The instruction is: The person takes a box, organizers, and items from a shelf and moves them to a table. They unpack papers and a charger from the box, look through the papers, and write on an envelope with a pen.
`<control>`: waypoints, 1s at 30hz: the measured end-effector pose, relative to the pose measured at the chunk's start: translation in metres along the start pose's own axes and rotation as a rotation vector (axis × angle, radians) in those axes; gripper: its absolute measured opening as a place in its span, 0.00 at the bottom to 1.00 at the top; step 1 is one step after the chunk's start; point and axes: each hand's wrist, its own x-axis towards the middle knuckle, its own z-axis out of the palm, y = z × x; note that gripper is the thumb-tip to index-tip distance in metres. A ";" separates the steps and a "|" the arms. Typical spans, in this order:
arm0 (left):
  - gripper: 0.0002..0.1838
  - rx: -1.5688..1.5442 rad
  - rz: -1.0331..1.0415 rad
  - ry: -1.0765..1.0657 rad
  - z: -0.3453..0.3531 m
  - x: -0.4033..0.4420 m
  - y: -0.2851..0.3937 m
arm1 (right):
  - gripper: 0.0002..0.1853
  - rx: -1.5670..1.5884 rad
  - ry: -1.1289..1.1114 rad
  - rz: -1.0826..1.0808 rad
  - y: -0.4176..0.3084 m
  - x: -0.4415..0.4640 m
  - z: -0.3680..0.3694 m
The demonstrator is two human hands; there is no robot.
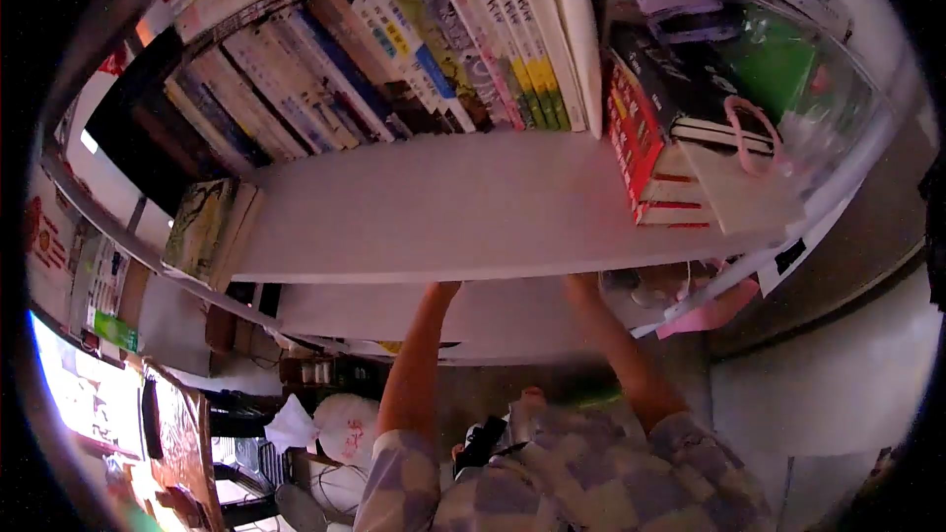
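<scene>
Both forearms reach forward beneath the front edge of a white upper shelf [434, 207]. My left hand [446, 289] shows only at the wrist, above the lower shelf [340, 307]; its fingers are hidden behind the upper board. Likewise, the upper board covers my right hand [582, 285] past the wrist, so what it touches is out of sight. A pink object [711, 309] and a pale, unclear item [641, 288] are to the right of my right wrist, on or near the lower level.
A row of upright books [394, 54] lines the upper shelf's back. Stacked red-edged books [658, 163] lie at its right, beside a green item in clear plastic [778, 64]. A few books [209, 232] stand at its left end. A white bag [345, 429] is lower left.
</scene>
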 end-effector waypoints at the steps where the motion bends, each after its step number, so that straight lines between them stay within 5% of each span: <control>1: 0.15 0.000 -0.006 0.008 0.000 -0.004 0.001 | 0.24 0.042 0.007 0.019 -0.010 -0.004 -0.002; 6: 0.17 0.133 0.080 0.177 -0.023 -0.050 0.031 | 0.22 0.277 0.063 0.130 -0.021 -0.020 0.016; 8: 0.15 0.177 -0.094 0.035 -0.043 -0.067 0.056 | 0.16 0.348 0.060 0.163 0.004 -0.023 0.043; 12: 0.14 0.381 0.152 0.137 -0.040 -0.090 0.029 | 0.14 0.206 -0.360 0.378 -0.005 -0.025 0.059; 15: 0.14 0.293 0.108 0.007 -0.053 -0.108 0.034 | 0.23 0.045 -0.380 0.048 -0.022 -0.030 0.062; 18: 0.15 0.236 -0.031 -0.042 -0.074 -0.126 0.068 | 0.24 0.055 -0.073 -0.308 -0.004 -0.041 0.094; 21: 0.15 0.269 0.077 -0.039 -0.068 -0.124 0.043 | 0.25 0.263 -0.096 -0.426 -0.017 -0.045 0.087; 24: 0.14 0.246 0.063 -0.099 -0.069 -0.120 0.039 | 0.25 0.408 -0.446 0.002 -0.084 -0.054 0.035; 30: 0.20 0.166 0.043 -0.051 -0.062 -0.112 0.022 | 0.36 0.187 -0.550 0.055 -0.098 -0.051 0.026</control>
